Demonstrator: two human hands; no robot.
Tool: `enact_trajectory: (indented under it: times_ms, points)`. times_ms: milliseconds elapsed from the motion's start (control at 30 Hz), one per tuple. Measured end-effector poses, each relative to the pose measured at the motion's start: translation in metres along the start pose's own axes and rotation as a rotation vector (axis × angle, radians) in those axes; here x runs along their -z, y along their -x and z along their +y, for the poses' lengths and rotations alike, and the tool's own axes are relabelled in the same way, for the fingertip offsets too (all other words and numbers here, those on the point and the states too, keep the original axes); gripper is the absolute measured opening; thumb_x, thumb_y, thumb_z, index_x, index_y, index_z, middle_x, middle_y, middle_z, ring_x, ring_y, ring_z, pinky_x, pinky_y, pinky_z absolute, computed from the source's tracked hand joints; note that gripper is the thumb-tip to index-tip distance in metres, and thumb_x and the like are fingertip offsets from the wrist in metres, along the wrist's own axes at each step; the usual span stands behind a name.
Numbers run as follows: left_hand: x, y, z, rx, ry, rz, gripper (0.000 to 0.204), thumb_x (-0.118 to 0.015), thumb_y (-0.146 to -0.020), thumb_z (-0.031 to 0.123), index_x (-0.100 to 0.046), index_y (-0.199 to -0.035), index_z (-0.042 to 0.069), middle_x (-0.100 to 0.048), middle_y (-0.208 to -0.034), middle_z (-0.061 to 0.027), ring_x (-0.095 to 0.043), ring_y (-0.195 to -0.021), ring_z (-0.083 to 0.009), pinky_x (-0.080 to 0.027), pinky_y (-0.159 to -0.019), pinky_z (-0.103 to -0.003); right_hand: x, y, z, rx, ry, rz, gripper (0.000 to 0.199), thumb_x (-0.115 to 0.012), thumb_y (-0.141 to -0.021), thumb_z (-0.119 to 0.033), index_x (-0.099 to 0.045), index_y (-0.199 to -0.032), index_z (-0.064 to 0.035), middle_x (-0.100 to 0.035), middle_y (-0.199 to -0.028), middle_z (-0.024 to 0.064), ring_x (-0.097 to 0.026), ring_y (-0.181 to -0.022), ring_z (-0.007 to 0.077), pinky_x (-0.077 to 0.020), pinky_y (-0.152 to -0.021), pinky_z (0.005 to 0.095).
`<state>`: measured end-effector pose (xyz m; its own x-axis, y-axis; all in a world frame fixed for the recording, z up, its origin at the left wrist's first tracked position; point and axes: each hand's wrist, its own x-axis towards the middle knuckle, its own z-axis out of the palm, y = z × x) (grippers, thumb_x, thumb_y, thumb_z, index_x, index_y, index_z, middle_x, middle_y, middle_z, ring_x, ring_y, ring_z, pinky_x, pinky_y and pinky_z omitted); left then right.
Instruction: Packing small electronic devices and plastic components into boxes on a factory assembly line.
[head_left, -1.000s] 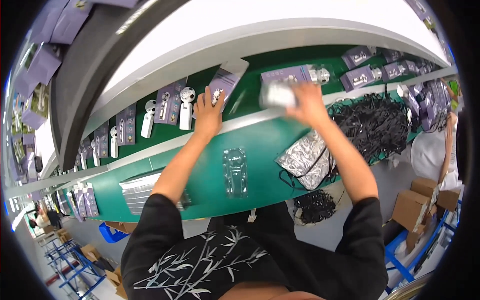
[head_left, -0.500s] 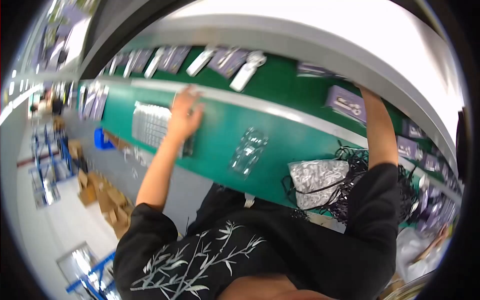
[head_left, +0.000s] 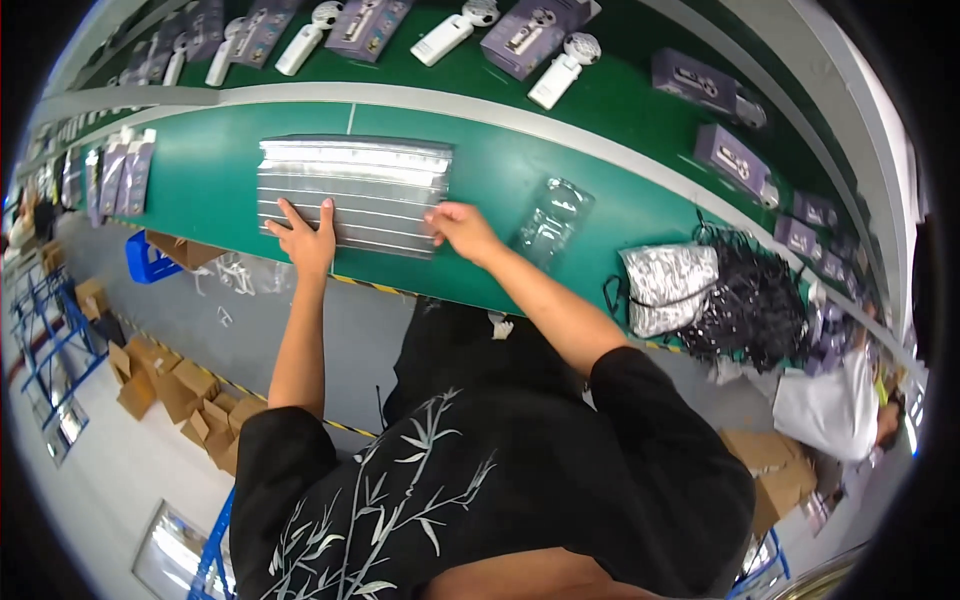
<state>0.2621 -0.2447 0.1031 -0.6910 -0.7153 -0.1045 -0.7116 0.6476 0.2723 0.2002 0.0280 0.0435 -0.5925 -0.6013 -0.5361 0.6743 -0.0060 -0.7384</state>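
Observation:
A set of clear plastic pieces (head_left: 350,190), overlapping in shiny rows, lies flat on the green bench at the left. My left hand (head_left: 308,240) rests on its near edge with fingers spread. At its right end, my right hand (head_left: 460,231) has thumb and fingers closed together on the plastic's edge; how many layers they pinch cannot be made out. To the right of that hand, a molded clear plastic tray (head_left: 556,218) lies on the bench.
Purple boxes (head_left: 368,25) and white handheld fans (head_left: 566,72) line the raised green shelf (head_left: 610,115) behind. A bag of white pieces (head_left: 672,288) and tangled black straps (head_left: 755,300) sit at right. Standing purple boxes (head_left: 128,172) are far left. Cardboard boxes (head_left: 190,390) lie on the floor.
My right hand has come down from the shelf at right to the plastic rows. My left hand has lowered onto their near edge. The view has shifted too.

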Motion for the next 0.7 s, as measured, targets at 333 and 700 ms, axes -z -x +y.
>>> enact_trajectory:
  times_ms: [333, 700]
  points:
    - [0.015, 0.037, 0.087, -0.067, -0.161, -0.177, 0.096, -0.065, -0.083, 0.06, -0.027, -0.15, 0.002, -0.012, -0.149, -0.0429, -0.018, -0.136, -0.0614, -0.023, -0.111, -0.059, 0.072, 0.074, -0.058, 0.014, 0.438, 0.468, 0.04, -0.071, -0.089, -0.036, -0.064, -0.064, -0.0053, -0.053, -0.053, -0.0003, -0.049, -0.049, 0.0081, -0.0399, -0.048, 0.0261]
    - [-0.11, -0.051, 0.362, -0.855, 0.269, -0.113, 0.075, -0.076, -0.076, 0.043, -0.047, -0.139, 0.012, -0.04, -0.138, -0.0341, -0.045, -0.123, -0.0496, -0.045, -0.098, -0.053, 0.24, -0.109, -0.227, 0.044, 0.827, 0.583, 0.037, -0.052, -0.091, -0.034, -0.069, -0.077, -0.0041, -0.07, -0.074, 0.0125, -0.067, -0.064, 0.031, -0.0518, -0.062, 0.0429]
